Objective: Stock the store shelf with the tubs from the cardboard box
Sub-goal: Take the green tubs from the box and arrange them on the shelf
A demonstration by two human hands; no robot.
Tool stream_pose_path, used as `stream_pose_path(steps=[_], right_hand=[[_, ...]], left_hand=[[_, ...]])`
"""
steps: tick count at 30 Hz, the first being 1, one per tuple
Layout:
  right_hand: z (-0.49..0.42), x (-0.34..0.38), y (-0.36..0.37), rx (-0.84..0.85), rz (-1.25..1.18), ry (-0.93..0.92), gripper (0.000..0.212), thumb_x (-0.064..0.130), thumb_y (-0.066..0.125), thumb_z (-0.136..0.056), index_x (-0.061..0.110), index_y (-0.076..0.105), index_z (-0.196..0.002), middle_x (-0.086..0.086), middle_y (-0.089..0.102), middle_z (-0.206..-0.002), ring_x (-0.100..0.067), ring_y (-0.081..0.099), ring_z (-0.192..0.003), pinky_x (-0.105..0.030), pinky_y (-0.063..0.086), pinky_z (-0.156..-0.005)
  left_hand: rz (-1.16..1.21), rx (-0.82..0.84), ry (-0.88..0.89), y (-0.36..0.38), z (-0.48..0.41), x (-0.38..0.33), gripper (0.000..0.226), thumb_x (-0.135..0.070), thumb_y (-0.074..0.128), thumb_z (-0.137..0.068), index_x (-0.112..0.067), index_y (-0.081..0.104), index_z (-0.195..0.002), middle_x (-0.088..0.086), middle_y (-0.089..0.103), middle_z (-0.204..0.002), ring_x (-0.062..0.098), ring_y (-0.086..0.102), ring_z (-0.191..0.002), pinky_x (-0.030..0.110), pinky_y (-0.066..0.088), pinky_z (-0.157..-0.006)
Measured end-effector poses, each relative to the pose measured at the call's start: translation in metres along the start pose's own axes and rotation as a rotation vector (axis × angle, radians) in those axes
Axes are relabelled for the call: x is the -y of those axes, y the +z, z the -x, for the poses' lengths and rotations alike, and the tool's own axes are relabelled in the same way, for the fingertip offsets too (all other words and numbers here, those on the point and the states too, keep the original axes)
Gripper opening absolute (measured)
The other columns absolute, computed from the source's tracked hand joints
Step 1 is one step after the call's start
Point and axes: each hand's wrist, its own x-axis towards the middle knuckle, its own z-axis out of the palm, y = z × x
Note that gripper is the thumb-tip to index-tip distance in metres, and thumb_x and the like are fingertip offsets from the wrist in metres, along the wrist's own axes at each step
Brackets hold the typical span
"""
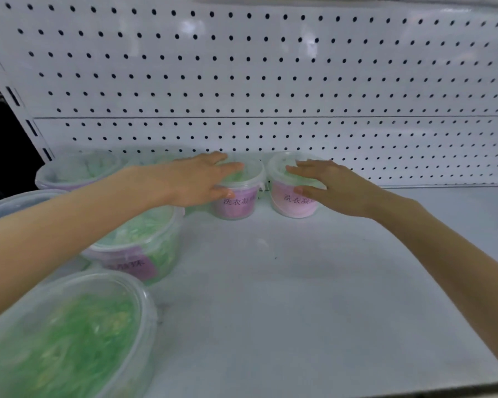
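A white perforated metal pegboard panel [270, 81] forms the back of the white store shelf [314, 297]. Toward the pegboard's left end, a clear round plastic tub with pale contents [75, 170] stands close to its foot. Further out from the pegboard on that same side stands a clear lidded tub of green beads with a purple label [144, 245]. Furthest from the pegboard, at the shelf's front edge, is a large, blurred clear tub filled with green [64, 334]. The left forearm crosses above these and hides part of them.

Two small tubs stand at the foot of the pegboard, about midway along it, side by side and just apart. The small clear tub with a purple label [236, 203] is on the left, and the small clear tub with a pink label [292, 203] is on the right. Each is upright, has a translucent snap lid, and bears dark printed characters.

The left hand [202, 179] lies wide over the purple-labelled tub, with nearly straight fingers [230, 168] across its lid and the thumb touching its front wall under the rim. The right hand [331, 185] lies over the pink-labelled tub in the same way, fingers spread flat on the lid and thumb against the side.
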Motion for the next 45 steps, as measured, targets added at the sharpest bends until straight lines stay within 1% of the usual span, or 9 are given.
stream_pose_path(steps=[4, 9, 16, 22, 26, 33, 37, 42, 45], right_hand=[[0.022, -0.004, -0.002, -0.08, 0.239, -0.072, 0.061, 0.046, 0.038, -0.096, 0.027, 0.017, -0.149, 0.002, 0.016, -0.157, -0.015, 0.005, -0.145, -0.033, 0.0, -0.116], [0.091, -0.021, -0.025, -0.171, 0.327, -0.071, 0.055, 0.046, 0.041, -0.095, 0.026, 0.033, -0.145, 0.001, 0.029, -0.153, -0.017, 0.022, -0.141, -0.031, 0.014, -0.113], [0.262, -0.089, -0.066, -0.213, 0.449, 0.177, 0.05, 0.048, 0.041, -0.094, 0.03, 0.04, -0.14, 0.007, 0.049, -0.139, -0.018, 0.044, -0.124, -0.03, 0.032, -0.1], [0.449, -0.154, -0.077, -0.308, 0.44, 0.4, 0.043, 0.039, 0.063, -0.082, 0.019, 0.063, -0.12, -0.004, 0.069, -0.111, -0.029, 0.065, -0.097, -0.038, 0.051, -0.078], [0.572, -0.182, -0.055, -0.379, 0.378, 0.628, 0.046, 0.036, 0.065, -0.08, 0.019, 0.061, -0.123, -0.005, 0.064, -0.122, -0.028, 0.063, -0.107, -0.039, 0.05, -0.086], [0.724, -0.224, 0.031, -0.274, 0.261, 0.988, 0.05, 0.042, 0.053, -0.08, 0.015, 0.062, -0.12, -0.009, 0.068, -0.111, -0.029, 0.067, -0.094, -0.038, 0.054, -0.075], [0.773, -0.252, 0.074, -0.185, 0.18, 1.18, 0.06, 0.039, 0.072, -0.075, 0.019, 0.054, -0.129, -0.004, 0.064, -0.12, -0.028, 0.064, -0.102, -0.036, 0.052, -0.079], [0.8, -0.312, 0.115, -0.109, 0.017, 1.333, 0.062, 0.046, 0.049, -0.091, 0.024, 0.03, -0.145, 0.002, 0.039, -0.147, -0.021, 0.043, -0.129, -0.031, 0.035, -0.102], [0.804, -0.354, 0.15, -0.099, -0.171, 1.439, 0.064, 0.049, 0.045, -0.092, 0.026, 0.023, -0.148, 0.004, 0.032, -0.15, -0.019, 0.038, -0.133, -0.031, 0.034, -0.105]], left_hand=[[-0.038, -0.114, 0.053, -0.016, 0.009, -0.023, 0.063, -0.054, 0.04, -0.091, -0.036, 0.015, -0.146, -0.008, 0.021, -0.152, 0.015, 0.028, -0.136, 0.043, 0.034, -0.106], [-0.236, -0.189, 0.212, -0.025, 0.015, -0.09, 0.055, -0.053, 0.038, -0.092, -0.036, 0.025, -0.143, -0.009, 0.035, -0.146, 0.016, 0.036, -0.131, 0.037, 0.034, -0.104], [-0.205, -0.284, 0.449, -0.02, 0.009, -0.259, 0.059, -0.056, 0.041, -0.089, -0.033, 0.027, -0.142, -0.006, 0.045, -0.134, 0.018, 0.048, -0.118, 0.037, 0.043, -0.093], [-0.021, -0.346, 0.679, 0.015, 0.028, -0.449, 0.059, -0.055, 0.045, -0.088, -0.035, 0.03, -0.141, -0.007, 0.045, -0.136, 0.017, 0.044, -0.122, 0.032, 0.039, -0.094], [0.119, -0.423, 0.884, 0.071, 0.045, -0.56, 0.063, -0.055, 0.043, -0.076, -0.023, 0.052, -0.129, 0.003, 0.059, -0.124, 0.026, 0.057, -0.111, 0.035, 0.044, -0.092], [0.203, -0.193, 0.989, 0.197, 0.068, -0.698, 0.061, -0.051, 0.044, -0.078, -0.014, 0.058, -0.124, 0.008, 0.061, -0.123, 0.028, 0.058, -0.11, 0.038, 0.045, -0.095], [0.199, -0.055, 0.979, 0.251, 0.062, -0.749, 0.061, -0.053, 0.042, -0.078, -0.016, 0.058, -0.124, 0.006, 0.061, -0.123, 0.025, 0.059, -0.111, 0.038, 0.046, -0.095], [0.255, 0.135, 0.905, 0.306, 0.023, -0.803, 0.064, -0.055, 0.039, -0.08, -0.014, 0.055, -0.127, 0.005, 0.059, -0.125, 0.024, 0.056, -0.115, 0.038, 0.045, -0.098], [0.32, 0.241, 0.815, 0.347, -0.009, -0.834, 0.071, -0.059, 0.035, -0.08, -0.015, 0.047, -0.135, 0.002, 0.051, -0.133, 0.022, 0.047, -0.124, 0.039, 0.041, -0.102]])
